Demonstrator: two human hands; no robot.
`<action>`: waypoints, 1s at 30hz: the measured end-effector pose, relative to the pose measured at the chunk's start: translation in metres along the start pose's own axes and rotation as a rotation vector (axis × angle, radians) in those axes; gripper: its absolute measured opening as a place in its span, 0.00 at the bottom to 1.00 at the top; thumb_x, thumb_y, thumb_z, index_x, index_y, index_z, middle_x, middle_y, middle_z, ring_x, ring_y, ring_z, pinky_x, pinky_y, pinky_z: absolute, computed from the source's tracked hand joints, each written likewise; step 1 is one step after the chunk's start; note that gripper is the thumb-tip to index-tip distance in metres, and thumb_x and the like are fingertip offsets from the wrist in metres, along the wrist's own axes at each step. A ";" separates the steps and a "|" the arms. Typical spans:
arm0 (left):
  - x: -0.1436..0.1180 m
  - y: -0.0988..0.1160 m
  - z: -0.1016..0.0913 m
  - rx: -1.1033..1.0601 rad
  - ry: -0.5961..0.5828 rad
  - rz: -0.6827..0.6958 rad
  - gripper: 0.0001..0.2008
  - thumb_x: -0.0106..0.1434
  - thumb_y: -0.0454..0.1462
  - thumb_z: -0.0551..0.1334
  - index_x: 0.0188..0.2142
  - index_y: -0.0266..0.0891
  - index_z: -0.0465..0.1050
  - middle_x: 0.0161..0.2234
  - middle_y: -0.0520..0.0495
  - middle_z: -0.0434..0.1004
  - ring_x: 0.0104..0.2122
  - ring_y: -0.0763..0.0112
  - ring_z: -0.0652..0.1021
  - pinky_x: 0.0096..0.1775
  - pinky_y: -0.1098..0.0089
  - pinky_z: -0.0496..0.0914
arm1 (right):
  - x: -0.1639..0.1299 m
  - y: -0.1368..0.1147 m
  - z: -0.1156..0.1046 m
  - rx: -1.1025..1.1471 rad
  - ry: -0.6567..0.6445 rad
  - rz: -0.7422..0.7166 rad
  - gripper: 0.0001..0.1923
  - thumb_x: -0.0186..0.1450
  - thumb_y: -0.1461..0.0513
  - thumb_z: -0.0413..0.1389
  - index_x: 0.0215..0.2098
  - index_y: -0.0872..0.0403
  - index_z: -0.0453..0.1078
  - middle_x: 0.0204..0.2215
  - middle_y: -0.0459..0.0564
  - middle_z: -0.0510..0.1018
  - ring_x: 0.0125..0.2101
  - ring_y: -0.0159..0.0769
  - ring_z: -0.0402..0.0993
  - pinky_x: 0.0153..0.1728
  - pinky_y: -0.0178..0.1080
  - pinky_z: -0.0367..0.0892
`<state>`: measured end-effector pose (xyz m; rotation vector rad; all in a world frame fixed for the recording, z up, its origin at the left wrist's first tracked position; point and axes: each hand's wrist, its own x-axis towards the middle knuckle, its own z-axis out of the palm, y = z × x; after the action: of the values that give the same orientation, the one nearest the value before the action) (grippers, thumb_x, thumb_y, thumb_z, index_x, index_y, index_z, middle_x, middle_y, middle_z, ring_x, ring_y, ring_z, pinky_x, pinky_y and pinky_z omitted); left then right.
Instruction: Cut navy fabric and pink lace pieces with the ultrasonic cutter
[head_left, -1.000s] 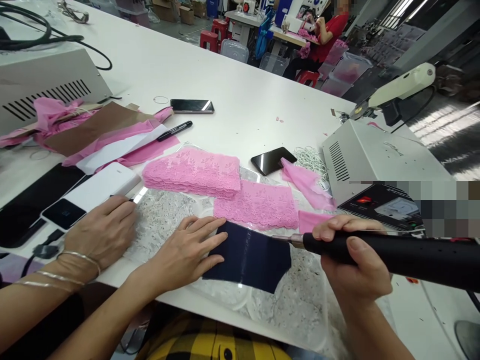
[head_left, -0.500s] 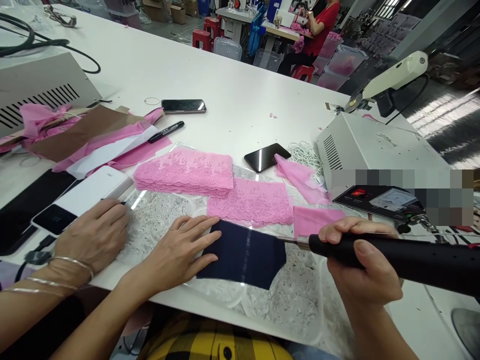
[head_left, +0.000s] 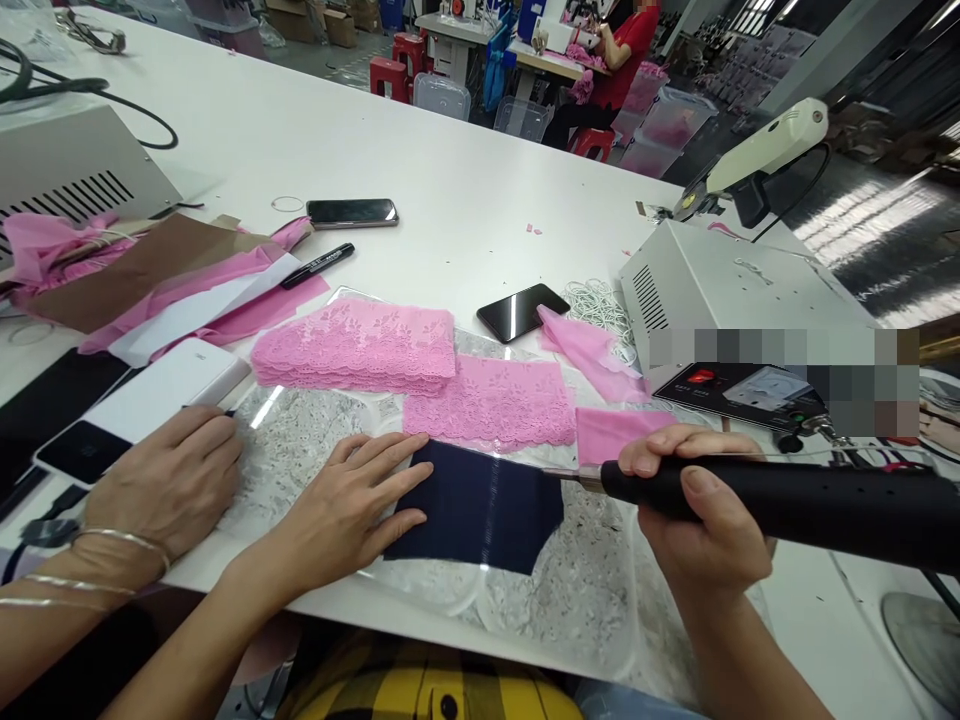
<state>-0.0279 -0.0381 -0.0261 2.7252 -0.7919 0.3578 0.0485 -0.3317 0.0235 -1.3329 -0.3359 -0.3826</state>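
My right hand (head_left: 705,525) grips one black tool (head_left: 810,500), its tip (head_left: 561,475) at the upper right edge of one navy piece (head_left: 465,505); my left hand (head_left: 356,505) lies there too, fingers extended. I count two phones (head_left: 523,312) and one marker (head_left: 319,266) on the white table (head_left: 247,120), three red stools (head_left: 388,78) beyond.

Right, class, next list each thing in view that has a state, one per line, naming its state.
Navy fabric, lying flat
Left hand, resting on the navy fabric
Black tool, gripped, tip at the navy fabric's upper edge
Right hand, closed around the black tool
Pink lace pile, stacked
White cords, tangled
Far phone, lying flat, unlit
Near phone, lying flat, unlit
Co-worker's hand, fingers curled
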 end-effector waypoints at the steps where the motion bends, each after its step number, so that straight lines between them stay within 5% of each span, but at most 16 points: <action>1: 0.000 0.000 0.000 0.000 0.003 0.000 0.15 0.70 0.41 0.55 0.54 0.41 0.69 0.61 0.41 0.66 0.57 0.57 0.70 0.53 0.58 0.60 | 0.001 -0.001 -0.002 -0.003 0.016 -0.004 0.04 0.55 0.64 0.57 0.31 0.53 0.71 0.28 0.46 0.73 0.22 0.31 0.68 0.24 0.39 0.69; 7: 0.000 0.000 -0.001 -0.007 0.004 -0.005 0.15 0.70 0.41 0.55 0.53 0.41 0.69 0.60 0.42 0.67 0.56 0.57 0.71 0.53 0.58 0.61 | 0.005 -0.007 -0.014 -0.047 0.095 -0.027 0.05 0.52 0.62 0.58 0.28 0.54 0.71 0.26 0.45 0.72 0.20 0.31 0.66 0.21 0.39 0.67; 30: 0.002 0.000 -0.004 -0.024 -0.046 -0.005 0.16 0.70 0.42 0.56 0.55 0.41 0.67 0.61 0.41 0.65 0.58 0.57 0.69 0.53 0.57 0.62 | -0.014 -0.018 -0.024 -0.030 0.050 0.063 0.08 0.53 0.59 0.61 0.30 0.53 0.71 0.25 0.46 0.72 0.20 0.31 0.66 0.21 0.39 0.67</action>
<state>-0.0272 -0.0376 -0.0221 2.7214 -0.7958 0.2842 0.0283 -0.3580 0.0278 -1.3572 -0.2464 -0.3687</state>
